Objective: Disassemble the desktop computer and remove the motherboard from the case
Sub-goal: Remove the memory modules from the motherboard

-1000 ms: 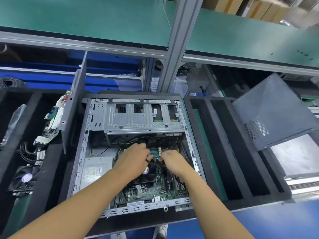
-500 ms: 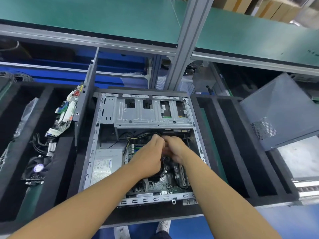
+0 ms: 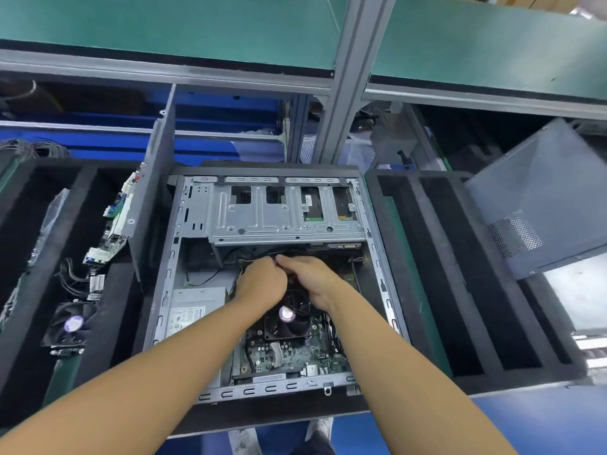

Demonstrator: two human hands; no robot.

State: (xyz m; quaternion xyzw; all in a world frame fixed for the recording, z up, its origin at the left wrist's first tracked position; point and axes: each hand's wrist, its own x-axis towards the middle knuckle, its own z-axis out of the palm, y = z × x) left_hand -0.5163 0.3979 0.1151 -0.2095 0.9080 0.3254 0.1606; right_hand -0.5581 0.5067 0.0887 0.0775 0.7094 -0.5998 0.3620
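Beneath the drive cage (image 3: 285, 221), left hand (image 3: 261, 284) and right hand (image 3: 312, 282) have converged, both pinching a black cable (image 3: 256, 256), likely unplugging it.

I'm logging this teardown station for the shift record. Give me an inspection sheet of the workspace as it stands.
Surface: black foam tray under the case.
Job's things: motherboard in the case, fan on it; power supply left of it.
Clutter: loose fan and boards at left.
Hands: left hand and right hand meet under the drive cage; grip hidden.
Cables: black cable by the hands.
Surroundings: side panel at right; green shelf above.
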